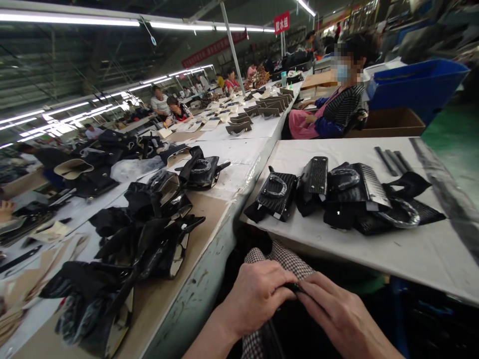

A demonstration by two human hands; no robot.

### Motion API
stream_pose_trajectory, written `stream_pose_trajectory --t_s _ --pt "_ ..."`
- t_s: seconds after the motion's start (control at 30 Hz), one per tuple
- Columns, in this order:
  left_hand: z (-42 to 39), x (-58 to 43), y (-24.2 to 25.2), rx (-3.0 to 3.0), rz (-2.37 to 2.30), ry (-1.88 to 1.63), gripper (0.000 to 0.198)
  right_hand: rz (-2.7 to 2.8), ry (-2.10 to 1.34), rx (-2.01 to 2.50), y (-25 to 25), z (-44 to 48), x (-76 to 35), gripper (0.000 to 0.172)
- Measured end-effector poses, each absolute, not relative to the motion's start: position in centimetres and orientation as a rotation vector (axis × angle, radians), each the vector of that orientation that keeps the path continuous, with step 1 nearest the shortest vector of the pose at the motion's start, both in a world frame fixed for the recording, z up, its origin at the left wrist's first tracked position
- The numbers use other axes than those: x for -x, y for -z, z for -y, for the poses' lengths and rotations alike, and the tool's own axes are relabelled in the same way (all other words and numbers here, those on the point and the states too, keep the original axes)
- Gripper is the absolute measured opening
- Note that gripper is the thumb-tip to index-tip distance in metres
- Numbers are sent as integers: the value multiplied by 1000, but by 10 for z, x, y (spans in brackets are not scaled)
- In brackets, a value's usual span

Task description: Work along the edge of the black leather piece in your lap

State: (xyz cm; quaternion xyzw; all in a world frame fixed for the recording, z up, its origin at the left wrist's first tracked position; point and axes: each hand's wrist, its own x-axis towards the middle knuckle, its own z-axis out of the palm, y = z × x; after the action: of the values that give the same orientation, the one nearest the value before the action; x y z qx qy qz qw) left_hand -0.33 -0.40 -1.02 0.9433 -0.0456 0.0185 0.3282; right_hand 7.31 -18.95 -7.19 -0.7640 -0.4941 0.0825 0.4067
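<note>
Slippage could drop the thin, dark, smooth-looking piece [294, 287] pinched by your left hand [258, 291] and right hand [335, 305] above your checked brown-and-white trousers [290, 259], because both seem to grip only its edge.

the head view, tilted, looks forward and down from close above the hands [258, 293], along a worktable [239, 144].

Tube lights [69, 20] blaze overhead, glare streaks the bench edge [256, 172], the black piece [294, 286] between the fingers [318, 287] sits in shadow, and the upper right corner blurs.
</note>
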Motion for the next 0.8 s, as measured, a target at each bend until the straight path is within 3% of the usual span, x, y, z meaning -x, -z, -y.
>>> stream_pose_trajectory --t_s 0.2,0.4,0.63,0.8 --pt "5 1 22 -2445 271 -212 11 1364 -184 1929 75 192 -76 29" --pt "21 2 33 -2394 179 -379 11 1401 -416 1926 78 197 -84 30" --pt "27 -4 17 -2050 -328 5 8 1429 -292 1903 74 201 -87 30" --pt "23 12 -8 -2124 -517 118 36 1313 -203 1928 66 195 -86 31"
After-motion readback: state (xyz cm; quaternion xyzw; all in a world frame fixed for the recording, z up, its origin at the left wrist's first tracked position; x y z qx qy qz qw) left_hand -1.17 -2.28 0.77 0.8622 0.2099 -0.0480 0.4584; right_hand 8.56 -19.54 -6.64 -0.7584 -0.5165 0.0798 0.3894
